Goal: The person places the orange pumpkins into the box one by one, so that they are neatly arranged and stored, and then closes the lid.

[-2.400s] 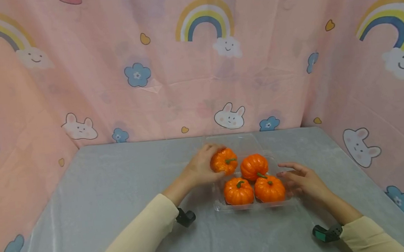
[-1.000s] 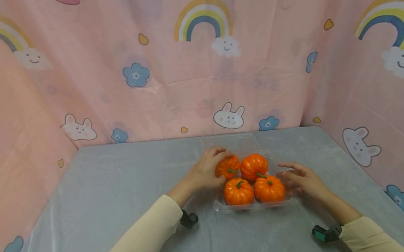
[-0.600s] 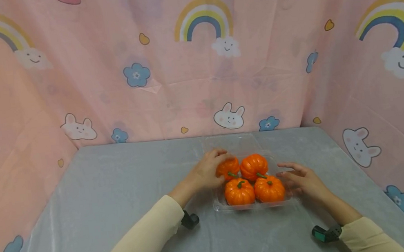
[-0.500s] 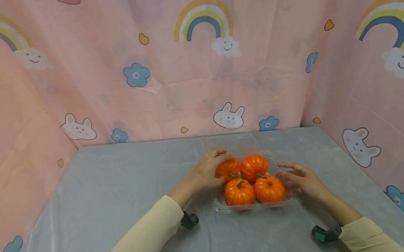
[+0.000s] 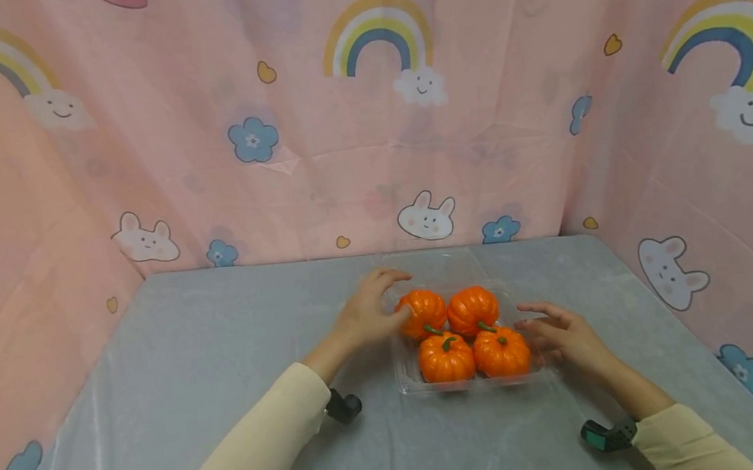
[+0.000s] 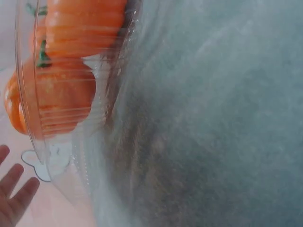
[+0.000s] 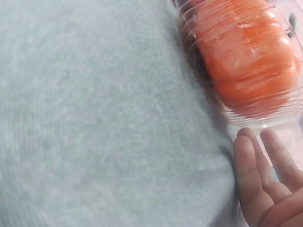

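Observation:
Small orange pumpkins fill a clear plastic clamshell box (image 5: 468,385) in the head view: back left (image 5: 426,310), back right pumpkin (image 5: 472,309), front left pumpkin (image 5: 446,359), front right pumpkin (image 5: 502,356). Beside the back left one is my left hand (image 5: 365,313), fingers spread and holding nothing; its thumb overlaps that pumpkin's edge. The left wrist view has these fingers (image 6: 21,194) apart from the box wall. My right hand (image 5: 570,339) stays at the box's right side with loosely extended fingers. In the right wrist view, fingertips (image 7: 245,137) lie close to the ribbed wall; contact is unclear.
The box's clear lid (image 5: 438,265) lies folded back behind the pumpkins. A grey cloth (image 5: 242,333) covers the table. Pink patterned curtains (image 5: 340,154) enclose the back and sides. Black wrist devices (image 5: 344,405) sit on both wrists.
My left hand lowered the back left pumpkin into the box beside the others, then let go and drew back to the left. The right hand has stayed in place.

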The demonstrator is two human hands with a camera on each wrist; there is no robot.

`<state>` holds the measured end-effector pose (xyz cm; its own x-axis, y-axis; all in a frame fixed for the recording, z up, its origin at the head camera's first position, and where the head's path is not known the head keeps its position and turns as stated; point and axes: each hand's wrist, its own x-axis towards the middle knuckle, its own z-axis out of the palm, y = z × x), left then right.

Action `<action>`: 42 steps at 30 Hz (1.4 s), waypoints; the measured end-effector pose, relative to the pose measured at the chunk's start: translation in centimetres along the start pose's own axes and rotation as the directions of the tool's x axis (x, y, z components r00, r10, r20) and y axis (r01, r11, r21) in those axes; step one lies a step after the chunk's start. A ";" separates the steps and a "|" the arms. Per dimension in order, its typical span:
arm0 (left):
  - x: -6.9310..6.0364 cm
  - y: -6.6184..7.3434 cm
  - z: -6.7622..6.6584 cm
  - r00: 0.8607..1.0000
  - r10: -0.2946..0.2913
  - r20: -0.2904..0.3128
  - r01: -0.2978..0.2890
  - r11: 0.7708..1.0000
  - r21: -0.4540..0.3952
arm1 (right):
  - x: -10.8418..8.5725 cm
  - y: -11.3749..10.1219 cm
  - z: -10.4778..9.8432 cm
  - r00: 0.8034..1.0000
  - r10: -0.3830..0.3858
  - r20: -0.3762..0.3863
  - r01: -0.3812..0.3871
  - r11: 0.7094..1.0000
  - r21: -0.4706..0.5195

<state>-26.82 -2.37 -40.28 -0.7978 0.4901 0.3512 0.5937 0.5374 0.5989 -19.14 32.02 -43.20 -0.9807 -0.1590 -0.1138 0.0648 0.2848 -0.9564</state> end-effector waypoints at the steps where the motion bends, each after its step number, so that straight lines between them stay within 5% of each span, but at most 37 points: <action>1: 0.0 -0.2 0.0 0.999 -0.031 -0.019 0.030 0.999 -0.022 | 0.0 0.0 0.0 1.000 0.001 -0.001 -0.001 1.000 -0.003; 7: -0.2 -1.3 0.2 0.976 -0.198 -0.094 0.181 0.969 -0.167 | -0.1 0.0 0.1 1.000 0.006 0.000 -0.006 1.000 -0.020; 14: -0.4 -2.1 0.7 0.922 -0.379 -0.079 0.336 0.884 -0.326 | 0.0 0.2 0.1 1.000 0.004 0.003 -0.004 1.000 -0.019; 24: -0.1 -3.2 1.5 0.876 -0.482 -0.012 0.427 0.787 -0.446 | 0.0 0.2 0.0 1.000 0.010 0.006 -0.010 1.000 -0.006; 27: -0.1 -3.3 1.7 0.871 -0.490 0.028 0.445 0.764 -0.467 | 0.0 0.2 -0.1 1.000 0.012 0.005 -0.012 1.000 -0.001; 42: -0.1 -3.2 2.0 0.871 -0.487 0.062 0.457 0.756 -0.468 | 0.0 0.1 -0.2 1.000 0.009 0.000 -0.009 1.000 -0.005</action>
<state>-28.43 -2.80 -43.67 -0.9777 0.2079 -0.0309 0.0357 0.3087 0.9505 -19.19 32.19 -43.22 -0.9801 -0.1567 -0.1220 0.0722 0.2910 -0.9540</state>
